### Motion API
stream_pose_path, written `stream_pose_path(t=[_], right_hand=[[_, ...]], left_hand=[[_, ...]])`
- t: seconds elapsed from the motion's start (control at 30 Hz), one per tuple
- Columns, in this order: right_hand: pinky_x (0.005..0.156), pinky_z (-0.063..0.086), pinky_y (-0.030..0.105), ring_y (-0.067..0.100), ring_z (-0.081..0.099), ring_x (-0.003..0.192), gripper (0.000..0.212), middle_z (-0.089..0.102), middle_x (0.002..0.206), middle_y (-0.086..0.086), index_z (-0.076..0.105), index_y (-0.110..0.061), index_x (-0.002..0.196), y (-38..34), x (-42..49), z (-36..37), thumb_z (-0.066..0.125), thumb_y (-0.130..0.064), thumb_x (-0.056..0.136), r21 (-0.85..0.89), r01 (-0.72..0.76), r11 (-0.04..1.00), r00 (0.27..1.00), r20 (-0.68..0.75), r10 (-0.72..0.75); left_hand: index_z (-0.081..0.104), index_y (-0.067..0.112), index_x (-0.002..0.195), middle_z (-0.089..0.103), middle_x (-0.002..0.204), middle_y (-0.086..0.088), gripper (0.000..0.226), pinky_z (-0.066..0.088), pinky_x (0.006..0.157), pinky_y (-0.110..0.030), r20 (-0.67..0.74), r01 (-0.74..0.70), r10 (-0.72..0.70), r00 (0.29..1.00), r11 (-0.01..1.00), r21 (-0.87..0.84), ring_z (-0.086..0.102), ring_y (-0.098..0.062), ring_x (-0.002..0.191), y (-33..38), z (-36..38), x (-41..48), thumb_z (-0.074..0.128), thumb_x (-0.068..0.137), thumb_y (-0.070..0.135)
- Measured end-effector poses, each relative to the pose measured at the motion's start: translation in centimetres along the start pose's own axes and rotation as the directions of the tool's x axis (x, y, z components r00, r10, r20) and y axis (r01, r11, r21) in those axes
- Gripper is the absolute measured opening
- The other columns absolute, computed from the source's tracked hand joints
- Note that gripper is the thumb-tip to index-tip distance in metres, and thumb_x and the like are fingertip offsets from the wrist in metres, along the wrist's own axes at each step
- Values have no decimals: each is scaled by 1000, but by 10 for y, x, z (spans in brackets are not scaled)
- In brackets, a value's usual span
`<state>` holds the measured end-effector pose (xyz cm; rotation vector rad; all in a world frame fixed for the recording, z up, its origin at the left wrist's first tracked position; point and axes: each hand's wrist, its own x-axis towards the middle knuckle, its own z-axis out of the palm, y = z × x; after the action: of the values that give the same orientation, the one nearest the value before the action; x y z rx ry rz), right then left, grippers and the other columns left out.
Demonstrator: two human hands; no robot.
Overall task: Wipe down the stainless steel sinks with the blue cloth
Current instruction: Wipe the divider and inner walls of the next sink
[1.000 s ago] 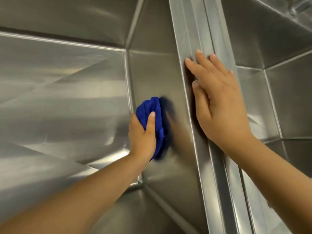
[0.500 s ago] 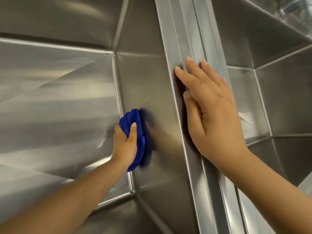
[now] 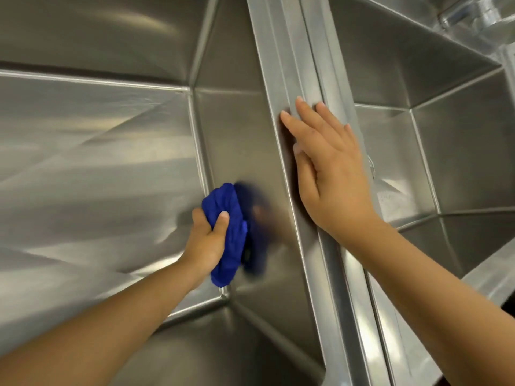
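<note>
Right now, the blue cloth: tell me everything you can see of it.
The cloth is deep blue, soft-looking fabric, bunched into a wrinkled wad rather than spread flat. The left hand grips it, thumb lying across its near face. It is pressed against the right wall of the left sink, low down, just above the bottom corner. Its blurred dark-blue reflection shows on the steel beside it. Wet or dry cannot be told.

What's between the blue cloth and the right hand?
Head view: from blue cloth to right hand, only bare sink wall and the divider's edge.
</note>
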<state>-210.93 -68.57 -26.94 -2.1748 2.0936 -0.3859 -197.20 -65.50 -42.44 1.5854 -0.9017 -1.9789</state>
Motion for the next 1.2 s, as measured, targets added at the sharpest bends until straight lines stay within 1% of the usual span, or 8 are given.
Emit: stream_pose_path(t=[0.13, 0.23, 0.5, 0.67, 0.83, 1.0, 1.1, 1.2], right_hand=[[116, 8, 55, 24, 27, 143, 48, 42, 149, 5, 47, -16, 141, -12, -20, -7, 32, -17, 95, -62, 42, 997, 998, 54, -39], [117, 4, 52, 22, 27, 143, 49, 44, 147, 5, 49, -15, 140, -15, -46, -10, 32, -17, 94, -78, 60, 995, 997, 60, -56], [118, 4, 47, 16, 14, 146, 51, 35, 153, 2, 38, -18, 146, -16, -57, -3, 30, -14, 97, -37, -35, 999, 993, 108, 39], [119, 3, 49, 19, 14, 147, 53, 34, 154, 2, 36, -18, 147, -16, -57, -4, 25, -19, 96, -43, -31, 999, 991, 127, 37], [119, 4, 44, 15, 15, 146, 49, 38, 151, -1, 41, -20, 144, -19, -57, -8, 31, -11, 97, 64, -84, 994, 992, 99, 77], [121, 4, 44, 13, 12, 147, 50, 33, 154, -5, 38, -22, 145, -18, -58, -7, 33, -9, 97, 54, -89, 995, 989, 122, 82], [121, 4, 46, 13, 10, 148, 50, 31, 153, -7, 37, -23, 145, -17, -59, -8, 34, -8, 98, 101, -93, 991, 988, 134, 79], [121, 3, 45, 11, 10, 148, 50, 32, 153, -7, 37, -23, 145, -17, -60, -9, 34, -7, 97, 124, -97, 987, 987, 142, 79]], left_hand=[[39, 32, 106, 55, 104, 15, 9, 45, 83, -19, 135, -219, 212, 968, 975, 38, 58, -3, 95, 36, -3, -77, 42, 99, 37], [35, 34, 107, 55, 113, 10, 18, 45, 92, -24, 213, -320, 296, 931, 943, 91, 56, -5, 104, 41, 14, -114, 39, 97, 48], [32, 10, 118, 46, 126, -10, 33, 39, 102, -41, 27, -73, 69, 997, 981, 180, 49, -27, 116, 21, 28, -72, 33, 102, 38], [34, 16, 104, 50, 112, -4, 23, 42, 94, -37, 125, -233, 215, 969, 960, 155, 52, -20, 104, 27, 27, -102, 35, 100, 38], [31, 22, 103, 46, 114, 2, 15, 34, 90, -25, 75, -225, 218, 973, 969, 104, 47, -14, 106, 16, 30, -72, 34, 101, 36], [31, 15, 114, 44, 128, -9, 24, 36, 96, -32, 33, -70, 66, 997, 985, 156, 46, -26, 117, -15, 24, -28, 35, 102, 36], [34, 13, 105, 47, 124, -12, 24, 37, 100, -39, 72, -113, 101, 992, 976, 186, 47, -28, 116, -22, 21, -44, 37, 100, 36], [32, 28, 90, 49, 115, -6, 14, 39, 98, -36, 148, -175, 152, 977, 972, 154, 48, -21, 109, -20, 22, -67, 36, 98, 39]])
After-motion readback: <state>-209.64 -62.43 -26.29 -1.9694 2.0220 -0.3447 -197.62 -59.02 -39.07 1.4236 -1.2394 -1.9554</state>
